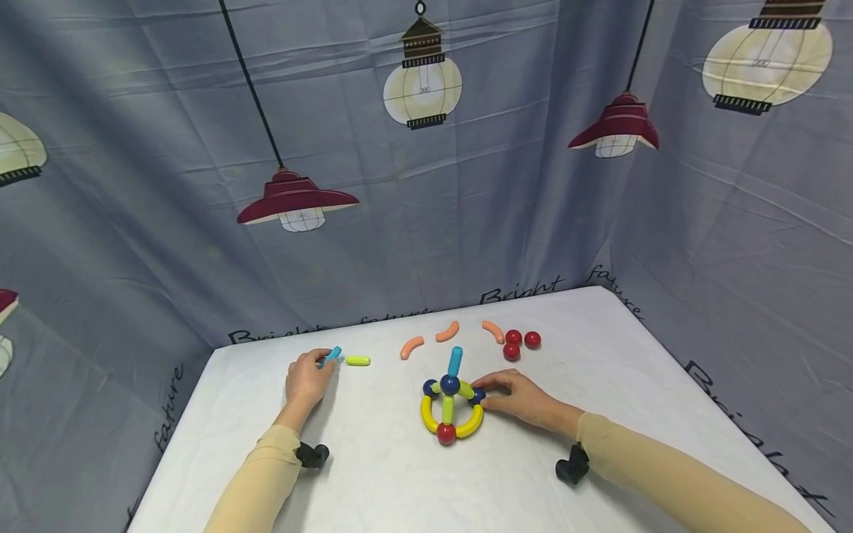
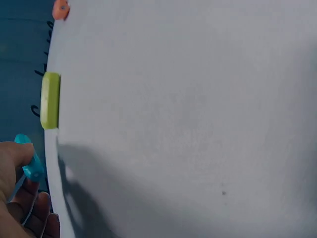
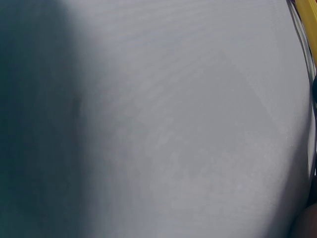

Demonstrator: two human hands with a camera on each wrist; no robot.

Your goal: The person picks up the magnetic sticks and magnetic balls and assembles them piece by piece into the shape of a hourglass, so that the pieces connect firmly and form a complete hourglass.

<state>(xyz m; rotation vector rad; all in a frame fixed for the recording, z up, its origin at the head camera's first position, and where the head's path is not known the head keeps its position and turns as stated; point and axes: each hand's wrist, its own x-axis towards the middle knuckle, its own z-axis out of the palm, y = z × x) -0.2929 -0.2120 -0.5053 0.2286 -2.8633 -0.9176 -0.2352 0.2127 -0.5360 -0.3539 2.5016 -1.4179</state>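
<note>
My left hand (image 1: pixel 309 380) pinches a short light-blue rod (image 1: pixel 331 357) between thumb and fingers, at the table's far left; the left wrist view shows the same blue rod (image 2: pixel 32 166). Just right of it lies a lime-green rod (image 1: pixel 358 360). In the middle stands a structure of magnetic balls and rods: yellow curved rods (image 1: pixel 470 422), green straight rods, a red ball (image 1: pixel 446 434) in front and dark blue balls. Another light-blue rod (image 1: pixel 455 361) points up from its top ball (image 1: pixel 450 384). My right hand (image 1: pixel 523 400) grips the dark blue ball (image 1: pixel 477 397) at its right side.
Behind the structure, three orange curved rods (image 1: pixel 447 332) lie spread on the white table (image 1: pixel 373 474). Three red balls (image 1: pixel 532 340) sit together at the back right. A grey curtain (image 1: pixel 413 252) with printed lamps hangs along the table's far and side edges.
</note>
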